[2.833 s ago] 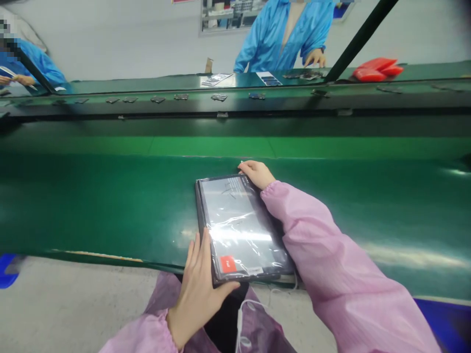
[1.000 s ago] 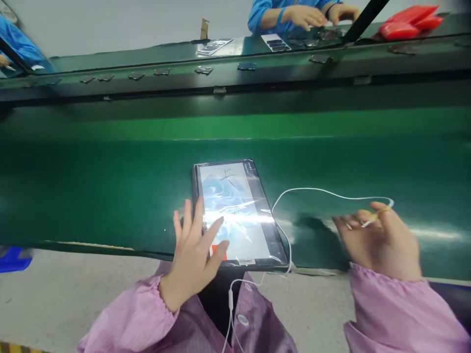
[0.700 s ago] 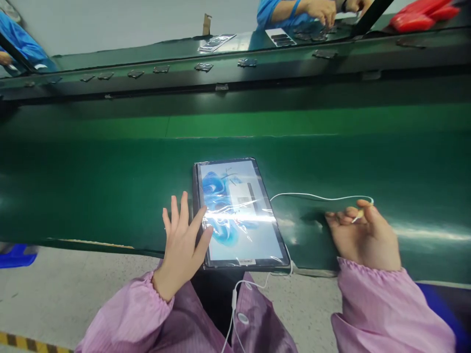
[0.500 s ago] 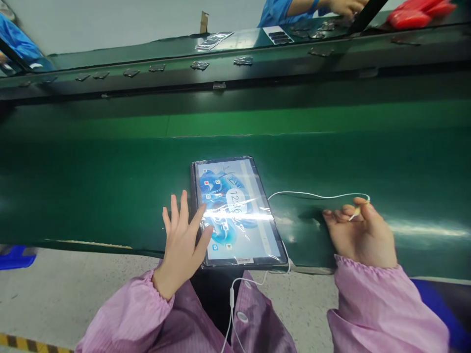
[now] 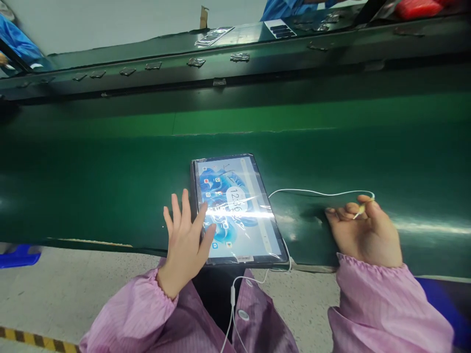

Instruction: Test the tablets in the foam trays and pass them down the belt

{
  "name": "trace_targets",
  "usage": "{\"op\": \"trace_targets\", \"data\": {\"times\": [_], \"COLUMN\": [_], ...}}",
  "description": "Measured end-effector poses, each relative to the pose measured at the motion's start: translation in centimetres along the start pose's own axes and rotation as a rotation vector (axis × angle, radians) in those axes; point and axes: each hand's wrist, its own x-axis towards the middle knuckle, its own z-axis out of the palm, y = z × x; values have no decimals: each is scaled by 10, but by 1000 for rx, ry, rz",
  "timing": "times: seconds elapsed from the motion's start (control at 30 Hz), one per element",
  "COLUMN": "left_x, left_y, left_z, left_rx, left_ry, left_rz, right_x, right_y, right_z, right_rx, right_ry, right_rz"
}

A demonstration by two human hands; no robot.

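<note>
One tablet point(image 5: 245, 240), left edge under thumb and index of my spread left hand point(image 5: 184, 245); right hand point(image 5: 368, 233) pinches one white cord point(image 5: 327, 194).

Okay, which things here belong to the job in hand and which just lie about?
Seemingly in use:
lit tablet, left hand at its edge
white cord, end in right hand

Seemingly just lying about:
red bundle
card with dark strips
small flat pieces in a row
</note>
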Motion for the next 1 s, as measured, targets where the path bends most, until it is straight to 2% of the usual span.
{"op": "trace_targets", "data": {"times": [0.2, 0.3, 0.57, 0.77, 1.0], "left_x": [4, 4, 10, 16, 32], "left_y": [21, 24, 3, -4, 9], "left_z": [4, 5, -5, -9, -6], "left_rx": [-50, -79, -82, -66, 4], "left_ry": [-37, -42, 74, 88, 82], "left_rz": [120, 140, 53, 23, 244], "right_x": [1, 1, -1, -3, -3], "right_y": [0, 1, 0, -2, 0], "right_z": [0, -1, 1, 1, 3], "right_rx": [13, 9, 5, -4, 11], "right_ry": [-5, -17, -13, -9, -7], "right_rz": [2, -4, 0, -6, -6]}}
